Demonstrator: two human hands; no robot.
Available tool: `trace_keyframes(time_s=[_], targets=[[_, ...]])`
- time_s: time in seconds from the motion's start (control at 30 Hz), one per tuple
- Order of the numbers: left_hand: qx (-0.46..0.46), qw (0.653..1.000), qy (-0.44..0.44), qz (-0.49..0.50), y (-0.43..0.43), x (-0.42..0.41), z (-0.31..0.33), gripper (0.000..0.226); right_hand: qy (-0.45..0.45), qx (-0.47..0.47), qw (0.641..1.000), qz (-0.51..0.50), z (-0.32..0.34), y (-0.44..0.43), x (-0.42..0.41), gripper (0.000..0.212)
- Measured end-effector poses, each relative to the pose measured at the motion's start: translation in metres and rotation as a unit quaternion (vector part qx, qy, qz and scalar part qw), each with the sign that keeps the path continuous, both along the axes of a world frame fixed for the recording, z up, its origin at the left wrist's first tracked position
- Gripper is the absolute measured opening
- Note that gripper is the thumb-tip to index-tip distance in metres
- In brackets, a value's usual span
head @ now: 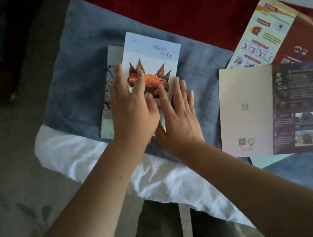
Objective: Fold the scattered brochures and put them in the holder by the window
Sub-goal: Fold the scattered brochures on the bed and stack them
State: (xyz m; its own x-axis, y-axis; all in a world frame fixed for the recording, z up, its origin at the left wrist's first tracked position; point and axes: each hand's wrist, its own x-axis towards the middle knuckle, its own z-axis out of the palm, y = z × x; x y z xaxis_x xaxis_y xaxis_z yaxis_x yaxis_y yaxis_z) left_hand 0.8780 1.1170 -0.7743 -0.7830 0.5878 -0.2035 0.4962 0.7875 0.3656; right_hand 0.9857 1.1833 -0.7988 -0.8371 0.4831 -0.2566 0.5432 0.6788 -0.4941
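A folded brochure with an orange crab picture [153,57] lies on a grey-blue blanket [71,85], on top of another folded brochure [109,96] whose left edge sticks out. My left hand [132,109] lies flat on the crab brochure, fingers spread. My right hand [177,115] presses flat on its lower right edge, fingers apart. To the right lies an unfolded beige and purple brochure [250,110]. Beyond it rests an open yellow and red brochure [271,31]. No holder is in view.
The blanket covers a bed with white sheets [89,157] at the near edge and a dark red runner [177,8] behind. Grey patterned carpet [7,157] lies to the left. My legs stand against the bed's edge below.
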Motion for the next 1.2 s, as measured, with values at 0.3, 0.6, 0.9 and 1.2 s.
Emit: trace_keyframes(time_s=[0.3, 0.6, 0.9, 1.2], targets=[[-0.004, 0.999, -0.016, 0.034, -0.052, -0.011, -0.018, 0.061, -0.016, -0.004, 1.0, 0.02, -0.004, -0.042, -0.017, 0.073], [-0.005, 0.999, 0.034, -0.001, -0.053, -0.022, -0.04, 0.059, -0.036, 0.053, 0.998, 0.029, -0.015, -0.048, -0.016, 0.074], [0.028, 0.998, 0.058, -0.005, -0.037, -0.038, -0.042, 0.046, -0.043, 0.022, 0.999, -0.007, -0.019, -0.06, -0.023, 0.071], [0.053, 0.998, 0.008, 0.02, -0.037, -0.042, -0.038, 0.045, -0.07, 0.022, 0.997, 0.003, -0.016, -0.061, -0.026, 0.077]])
